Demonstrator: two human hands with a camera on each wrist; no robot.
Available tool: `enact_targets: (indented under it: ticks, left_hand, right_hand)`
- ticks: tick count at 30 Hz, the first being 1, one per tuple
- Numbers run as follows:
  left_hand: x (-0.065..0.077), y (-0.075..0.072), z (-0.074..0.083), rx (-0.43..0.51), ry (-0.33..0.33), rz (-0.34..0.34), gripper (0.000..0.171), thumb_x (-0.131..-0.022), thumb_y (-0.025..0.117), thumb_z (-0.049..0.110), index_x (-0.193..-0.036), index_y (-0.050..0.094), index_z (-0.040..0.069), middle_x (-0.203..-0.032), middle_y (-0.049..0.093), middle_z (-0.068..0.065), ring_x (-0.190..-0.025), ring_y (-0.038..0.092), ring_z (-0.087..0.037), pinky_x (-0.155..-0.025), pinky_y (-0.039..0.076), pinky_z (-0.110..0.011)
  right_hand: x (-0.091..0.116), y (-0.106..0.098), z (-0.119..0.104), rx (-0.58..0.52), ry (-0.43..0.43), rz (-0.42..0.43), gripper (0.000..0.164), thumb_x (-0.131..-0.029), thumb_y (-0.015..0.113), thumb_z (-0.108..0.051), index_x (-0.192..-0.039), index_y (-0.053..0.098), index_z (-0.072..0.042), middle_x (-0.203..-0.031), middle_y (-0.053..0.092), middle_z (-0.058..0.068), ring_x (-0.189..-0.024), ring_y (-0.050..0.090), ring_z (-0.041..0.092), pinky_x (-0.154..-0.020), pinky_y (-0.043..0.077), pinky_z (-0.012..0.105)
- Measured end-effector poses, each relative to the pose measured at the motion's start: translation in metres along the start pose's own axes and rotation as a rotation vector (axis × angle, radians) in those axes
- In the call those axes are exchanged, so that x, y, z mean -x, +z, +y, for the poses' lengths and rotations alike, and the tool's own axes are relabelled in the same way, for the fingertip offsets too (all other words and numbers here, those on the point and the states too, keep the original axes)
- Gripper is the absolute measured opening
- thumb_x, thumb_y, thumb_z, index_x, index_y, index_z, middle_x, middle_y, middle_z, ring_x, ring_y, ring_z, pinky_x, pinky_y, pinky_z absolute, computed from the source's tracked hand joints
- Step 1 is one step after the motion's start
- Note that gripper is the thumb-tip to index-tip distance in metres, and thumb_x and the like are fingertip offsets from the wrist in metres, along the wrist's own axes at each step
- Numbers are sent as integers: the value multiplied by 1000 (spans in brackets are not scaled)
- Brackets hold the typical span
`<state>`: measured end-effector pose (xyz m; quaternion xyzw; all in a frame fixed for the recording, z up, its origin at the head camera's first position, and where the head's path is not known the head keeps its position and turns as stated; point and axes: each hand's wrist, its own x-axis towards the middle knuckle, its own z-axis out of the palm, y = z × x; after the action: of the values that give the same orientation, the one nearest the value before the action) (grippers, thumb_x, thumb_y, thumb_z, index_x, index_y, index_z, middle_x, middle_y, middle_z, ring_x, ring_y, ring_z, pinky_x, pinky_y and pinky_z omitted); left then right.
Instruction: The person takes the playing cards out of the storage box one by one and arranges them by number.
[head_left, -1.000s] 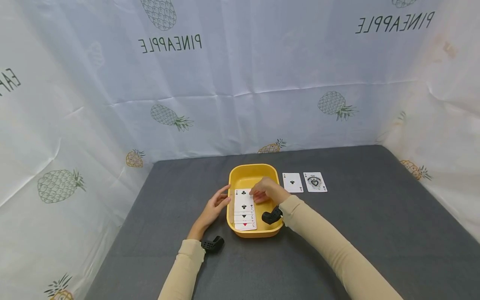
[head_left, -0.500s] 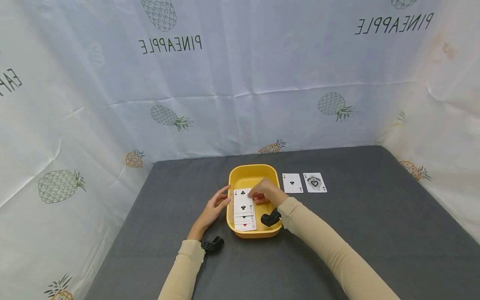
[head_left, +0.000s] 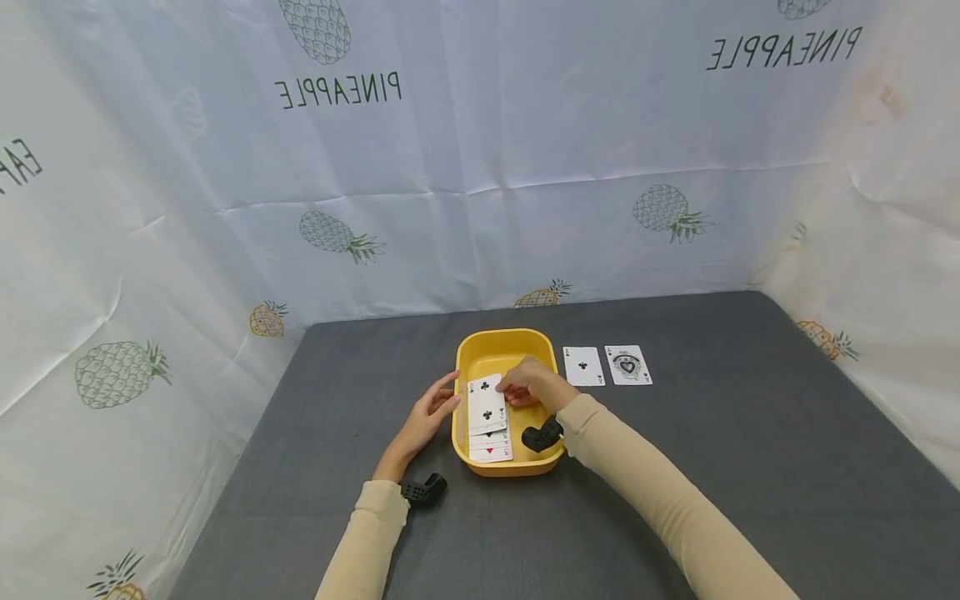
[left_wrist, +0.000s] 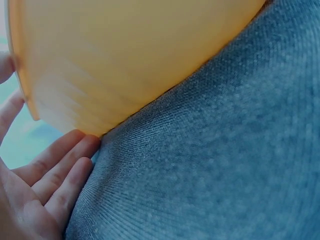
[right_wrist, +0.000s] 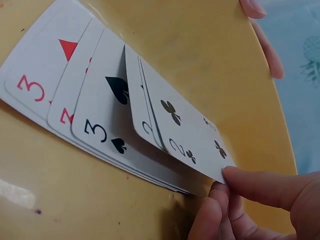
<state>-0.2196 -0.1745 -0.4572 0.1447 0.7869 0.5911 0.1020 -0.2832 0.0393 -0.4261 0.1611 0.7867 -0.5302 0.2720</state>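
In the head view, a yellow plastic basin stands on the dark cloth. A spread of playing cards lies along its left side. My right hand reaches into the basin, pinching the edge of the two of clubs between thumb and fingers. In the right wrist view, another two lies just under that card, and both tilt up off the three of spades and red threes. My left hand rests against the basin's left side, with fingertips touching its wall and rim.
Right of the basin, an ace of clubs and an ace of spades lie face up on the dark cloth. A white pineapple-print curtain hangs behind and at both sides.
The two of clubs has lifted and tilted slightly away from the threes, with my right hand shifting a little left. My left hand stays at the basin.
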Motion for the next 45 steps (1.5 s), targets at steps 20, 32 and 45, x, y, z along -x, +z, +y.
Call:
enact_targets:
  ticks: [20,32,45]
  left_hand:
    - [2,1,2,3,20,8,55,-100,52,18,-150,33,9,-136,52,-28,-125,54,-39,-109,40,-52]
    - [2,2,3,-4,2,27,53,-99,53,19,-149,36,12,-136,53,-27,-125,54,-37,-111,39,-51]
    - [2,3,3,-3,-2,43,52,-99,53,18,-149,37,12,-135,54,-26,-124,55,-37,-111,39,-52]
  right_hand:
    - [6,-6,-5,4,-39,-13,13,-87,69,-7,-88,60,2,-52,53,0,-43,52,7,-50,49,16]
    - [13,-19,-16,-1,-83,-106,20,-90,64,-7,-71,59,-2,-52,53,0,-45,52,8,-50,49,18]
    - [24,-36,-19,-67,-158,-122,16,-92,63,-10,-99,63,5,-61,59,-1,-51,53,7,-54,50,16]
